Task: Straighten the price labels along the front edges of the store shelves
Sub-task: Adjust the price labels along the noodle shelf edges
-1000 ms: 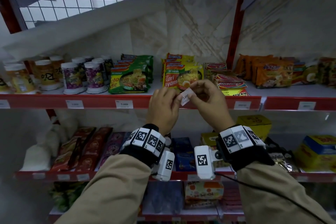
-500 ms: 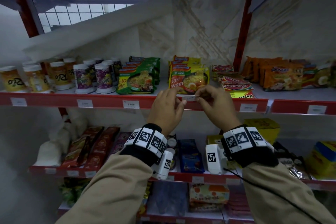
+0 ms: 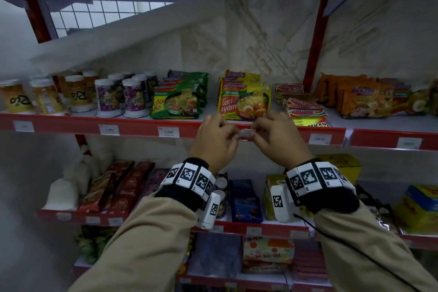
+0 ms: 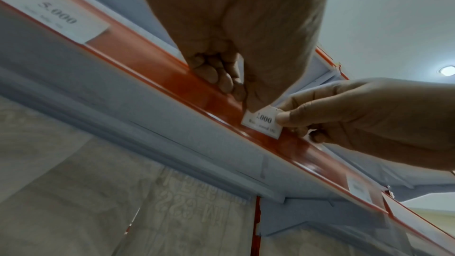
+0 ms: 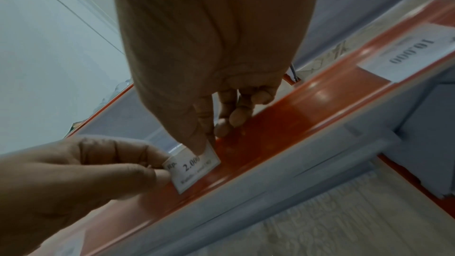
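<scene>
A small white price label (image 3: pixel 245 133) marked 2.000 lies against the red front rail (image 3: pixel 132 125) of the upper shelf, below the Kari Ayam noodle packs (image 3: pixel 244 102). My left hand (image 3: pixel 233 134) pinches its left end and my right hand (image 3: pixel 254 133) pinches its right end. In the left wrist view the label (image 4: pixel 262 124) sits on the rail (image 4: pixel 152 69), with the left thumb on its upper corner and the right hand (image 4: pixel 285 119) at its side. The right wrist view shows the label (image 5: pixel 194 168) slightly askew on the rail (image 5: pixel 283 124).
A 5.000 label (image 3: pixel 168 131) sits in the rail to the left and a 10.000 label (image 3: pixel 320 138) to the right. Drink cups (image 3: pixel 106 97) and noodle packs fill the shelf above. A lower shelf (image 3: pixel 272 229) with snack packs runs under my wrists.
Both hands carried the label from in front of the shelf, where it was tilted, up to the red rail. It now lies nearly level against the rail.
</scene>
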Motion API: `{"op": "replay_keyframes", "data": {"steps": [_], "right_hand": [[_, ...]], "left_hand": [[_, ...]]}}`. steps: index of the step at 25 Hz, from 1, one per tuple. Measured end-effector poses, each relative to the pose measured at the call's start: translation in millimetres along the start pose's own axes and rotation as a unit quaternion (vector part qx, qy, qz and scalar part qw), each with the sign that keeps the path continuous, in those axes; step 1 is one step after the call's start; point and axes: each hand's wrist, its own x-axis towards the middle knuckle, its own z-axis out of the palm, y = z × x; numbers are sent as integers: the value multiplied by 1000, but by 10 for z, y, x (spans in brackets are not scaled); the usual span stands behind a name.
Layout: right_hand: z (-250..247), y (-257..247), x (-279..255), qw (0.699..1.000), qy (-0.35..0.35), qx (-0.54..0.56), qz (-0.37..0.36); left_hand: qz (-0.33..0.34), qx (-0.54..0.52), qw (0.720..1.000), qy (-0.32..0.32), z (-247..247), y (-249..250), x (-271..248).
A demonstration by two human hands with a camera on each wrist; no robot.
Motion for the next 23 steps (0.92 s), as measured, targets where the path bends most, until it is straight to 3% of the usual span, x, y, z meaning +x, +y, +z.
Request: {"op": "replay_keyframes", "data": {"steps": [10,23], "right_hand": [[11,-21,-39,999,-1,-42,4],[49,-12,-56,1000,27,-7,8]], "left_hand": [[10,44,998,-53,-105,-13,56],[3,104,989,-106,-109,-36,134]]}}
